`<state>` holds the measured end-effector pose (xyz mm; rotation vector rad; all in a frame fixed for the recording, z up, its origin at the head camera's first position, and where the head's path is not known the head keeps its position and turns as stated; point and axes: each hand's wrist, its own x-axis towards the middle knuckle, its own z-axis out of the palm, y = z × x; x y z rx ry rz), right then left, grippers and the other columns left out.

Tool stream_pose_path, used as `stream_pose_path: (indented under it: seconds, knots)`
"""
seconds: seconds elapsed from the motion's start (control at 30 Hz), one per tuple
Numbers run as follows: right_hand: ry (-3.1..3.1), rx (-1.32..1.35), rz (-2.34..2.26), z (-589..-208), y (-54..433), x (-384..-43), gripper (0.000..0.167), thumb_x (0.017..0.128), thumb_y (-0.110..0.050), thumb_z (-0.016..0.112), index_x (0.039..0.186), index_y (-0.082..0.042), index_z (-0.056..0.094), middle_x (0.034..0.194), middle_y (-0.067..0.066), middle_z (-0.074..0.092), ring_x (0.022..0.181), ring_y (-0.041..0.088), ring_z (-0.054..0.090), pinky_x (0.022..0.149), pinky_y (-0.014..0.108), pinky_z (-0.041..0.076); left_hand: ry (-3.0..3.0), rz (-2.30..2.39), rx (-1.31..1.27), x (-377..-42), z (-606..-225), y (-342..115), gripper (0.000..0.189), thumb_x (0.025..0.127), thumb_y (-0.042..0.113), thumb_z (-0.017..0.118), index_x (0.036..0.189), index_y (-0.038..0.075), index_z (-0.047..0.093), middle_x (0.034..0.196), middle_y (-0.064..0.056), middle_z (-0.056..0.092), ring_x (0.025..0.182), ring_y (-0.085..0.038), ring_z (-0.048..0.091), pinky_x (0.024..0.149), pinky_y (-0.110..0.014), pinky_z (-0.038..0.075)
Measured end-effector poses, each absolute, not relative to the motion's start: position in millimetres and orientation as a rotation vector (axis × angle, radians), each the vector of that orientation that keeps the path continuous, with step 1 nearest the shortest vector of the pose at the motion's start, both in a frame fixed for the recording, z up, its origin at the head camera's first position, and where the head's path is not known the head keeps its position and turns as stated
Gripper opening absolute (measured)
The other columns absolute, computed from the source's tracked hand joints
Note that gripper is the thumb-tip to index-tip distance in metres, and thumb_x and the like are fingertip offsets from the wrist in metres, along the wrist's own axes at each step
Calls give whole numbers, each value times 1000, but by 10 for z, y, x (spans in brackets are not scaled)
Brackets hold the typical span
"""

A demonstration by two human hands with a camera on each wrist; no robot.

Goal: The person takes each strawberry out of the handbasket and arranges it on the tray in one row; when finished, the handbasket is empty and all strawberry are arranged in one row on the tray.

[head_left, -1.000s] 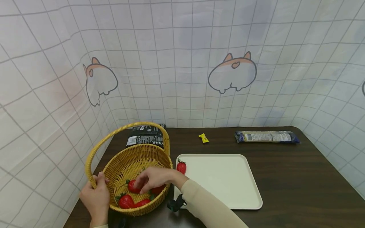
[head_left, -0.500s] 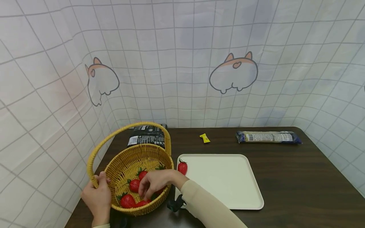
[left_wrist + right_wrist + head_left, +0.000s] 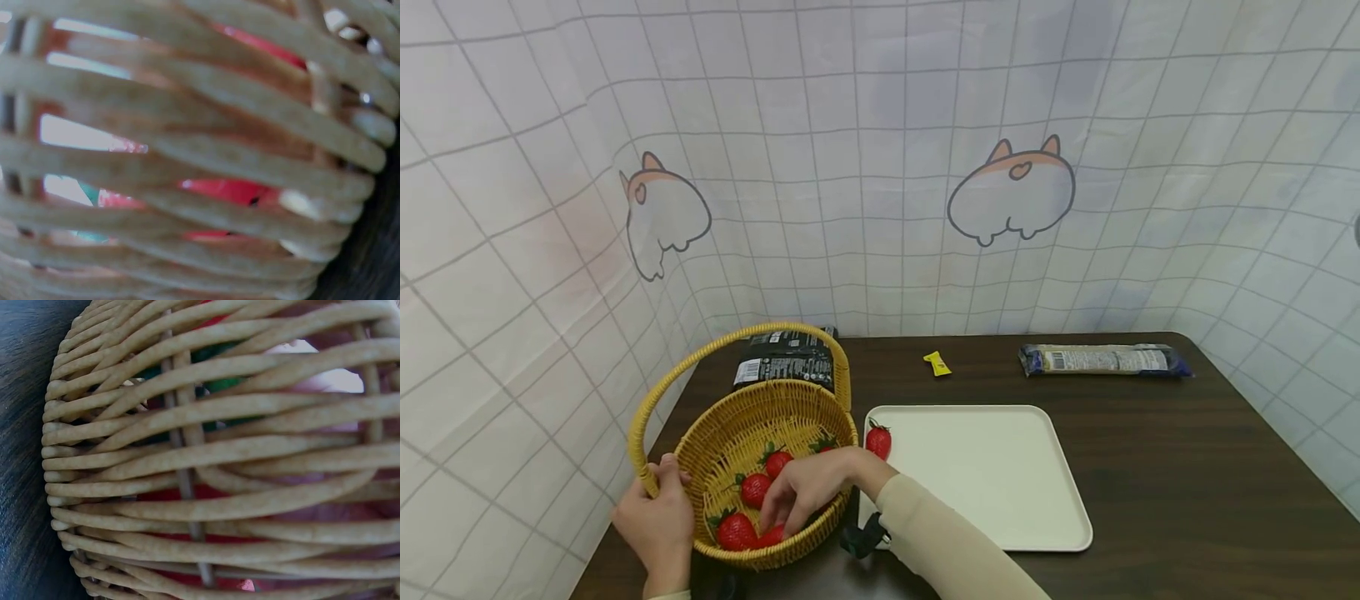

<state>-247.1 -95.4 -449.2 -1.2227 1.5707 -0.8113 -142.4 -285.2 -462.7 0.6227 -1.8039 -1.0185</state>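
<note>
A yellow wicker basket (image 3: 775, 390) with a hoop handle stands at the table's front left and holds several strawberries (image 3: 754, 489). My left hand (image 3: 658, 521) grips its left rim at the foot of the handle. Inside the basket, my right hand (image 3: 805, 493) curls its fingers down onto a strawberry (image 3: 772, 538) by the near wall. One more strawberry (image 3: 877, 440) lies on the left edge of the cream tray (image 3: 992, 483). Both wrist views are filled by the basket's weave (image 3: 206, 156) (image 3: 187, 456), with red fruit showing through the gaps.
A black packet (image 3: 786, 358) lies behind the basket. A small yellow wrapper (image 3: 936, 363) and a long blue-and-white packet (image 3: 1101, 360) lie along the back of the dark wooden table (image 3: 1187, 467). A checked cloth wall closes in the back and sides.
My right hand has slid from the basket's left strawberries toward its near wall, uncovering berries at the back. The left hand keeps its grip on the rim.
</note>
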Motion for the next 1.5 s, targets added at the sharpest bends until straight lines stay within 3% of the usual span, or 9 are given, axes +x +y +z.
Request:
stream_pose_path:
  seconds: [0.47,0.87,1.13,1.33,1.5]
  knots:
    - [1581,-1205,-975,-4470,-932,-2458,26,93,-3,57,117,-2,66,102,-8,68,86,0,57,82,18,49,-1805,-1007,603,-1430,-4631,-2876,39,95,21,63,62,0,66,49,33,45,33,-4,25,41,-22,22]
    - [1507,-1271,-934,-4448,-907,-2478,33,89,-6,68,121,-5,66,104,-9,66,92,2,59,87,21,49,-1816,-1012,607,-1431,-4631,-2878,40,95,24,62,63,1,66,50,34,46,32,-4,24,39,-23,21]
    - [1536,-1207,-1068,-4436,-898,-2460,27,89,-4,65,117,-3,65,103,-8,65,88,3,58,82,21,50,-1829,-981,613,-1433,-4619,-2873,39,95,20,62,62,1,65,51,37,45,32,-6,26,39,-23,22]
    - [1712,-1168,-1230,-4400,-873,-2427,27,88,-13,72,115,-11,70,107,-12,65,93,3,58,80,23,51,-1822,-994,613,-1430,-4601,-2867,39,95,21,62,63,0,66,51,37,45,33,-6,26,40,-22,22]
    - [1814,-1229,-1304,-4390,-846,-2400,32,87,-18,74,118,-11,69,111,-8,67,97,2,58,82,22,51,-1836,-1024,636,-1408,-4607,-2875,41,96,25,62,64,0,65,51,35,47,33,-7,27,42,-23,24]
